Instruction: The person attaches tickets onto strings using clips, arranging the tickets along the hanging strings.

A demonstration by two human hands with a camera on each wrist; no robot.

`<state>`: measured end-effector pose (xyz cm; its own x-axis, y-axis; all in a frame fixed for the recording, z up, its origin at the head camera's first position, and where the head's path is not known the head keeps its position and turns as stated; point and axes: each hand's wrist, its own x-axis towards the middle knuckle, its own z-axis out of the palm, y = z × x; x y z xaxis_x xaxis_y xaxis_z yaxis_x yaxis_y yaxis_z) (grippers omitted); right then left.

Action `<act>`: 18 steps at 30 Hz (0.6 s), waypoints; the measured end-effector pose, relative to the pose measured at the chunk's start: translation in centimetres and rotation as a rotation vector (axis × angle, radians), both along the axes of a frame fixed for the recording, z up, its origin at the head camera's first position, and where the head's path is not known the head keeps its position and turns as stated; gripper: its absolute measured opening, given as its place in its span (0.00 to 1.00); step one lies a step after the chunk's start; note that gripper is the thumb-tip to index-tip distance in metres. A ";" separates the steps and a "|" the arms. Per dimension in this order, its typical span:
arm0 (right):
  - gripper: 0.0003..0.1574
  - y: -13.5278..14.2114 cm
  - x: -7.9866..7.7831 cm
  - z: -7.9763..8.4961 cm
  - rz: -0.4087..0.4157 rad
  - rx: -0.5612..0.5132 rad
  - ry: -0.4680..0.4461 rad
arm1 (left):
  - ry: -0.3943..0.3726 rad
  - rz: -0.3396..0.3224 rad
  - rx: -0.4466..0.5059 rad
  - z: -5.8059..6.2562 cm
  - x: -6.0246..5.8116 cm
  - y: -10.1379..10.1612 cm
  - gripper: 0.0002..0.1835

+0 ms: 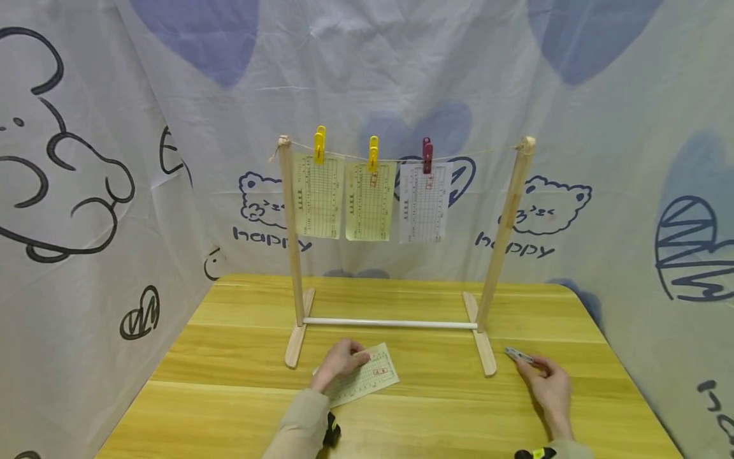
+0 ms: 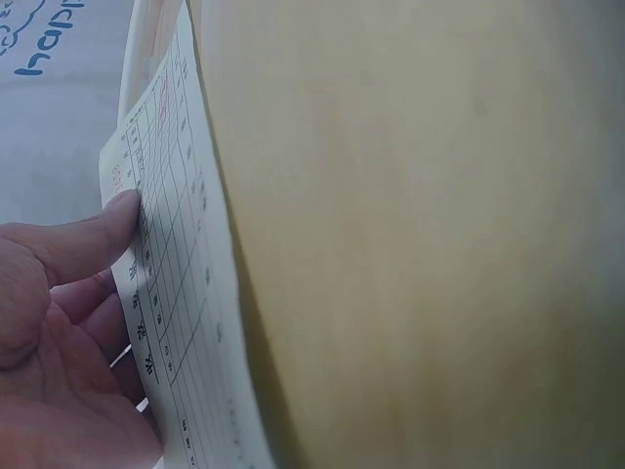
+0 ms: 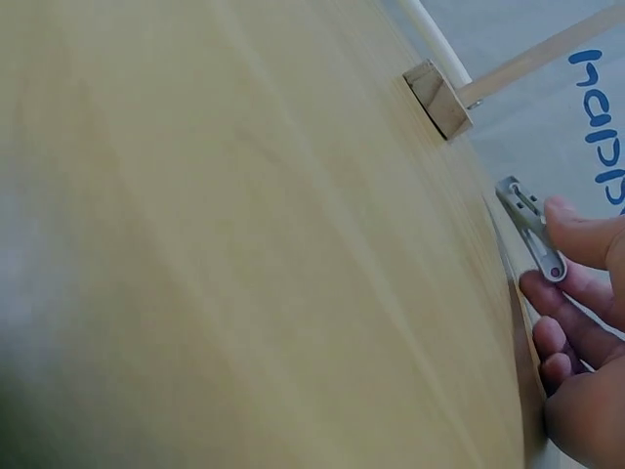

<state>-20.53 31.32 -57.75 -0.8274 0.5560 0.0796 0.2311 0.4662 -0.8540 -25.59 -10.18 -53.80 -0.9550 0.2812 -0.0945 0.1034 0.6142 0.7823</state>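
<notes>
My left hand (image 1: pixel 343 362) pinches a pale printed paper slip (image 1: pixel 375 376) along its edge, thumb on top and fingers underneath, as the left wrist view shows. The slip (image 2: pixel 181 254) is held just over the wooden table, in front of the stand. At the right, my right hand (image 1: pixel 549 386) holds a grey clothespin (image 1: pixel 518 355) between thumb and fingers. Its slotted body shows in the right wrist view, where the clothespin (image 3: pixel 530 230) is close to the tabletop. The clothespin is apart from the slip.
A wooden stand with a left post (image 1: pixel 291 236) and right post (image 1: pixel 504 236) carries a string (image 1: pixel 476 155). Two yellow clothespins (image 1: pixel 319 146) and a dark red clothespin (image 1: pixel 427 156) hold three slips (image 1: pixel 424 210) on it. A white rod (image 1: pixel 390 323) joins the feet. Printed cloth hangs behind.
</notes>
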 end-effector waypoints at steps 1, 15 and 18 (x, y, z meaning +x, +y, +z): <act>0.25 0.0 0.0 0.0 -0.006 -0.019 0.006 | 0.002 0.001 0.000 0.0 0.0 0.0 0.11; 0.27 0.1 0.2 0.0 -0.064 -0.321 0.181 | 0.011 -0.001 -0.002 0.0 0.1 0.0 0.11; 0.28 0.2 0.1 0.1 -0.077 -0.416 0.204 | 0.009 -0.001 0.002 0.1 0.1 -0.1 0.11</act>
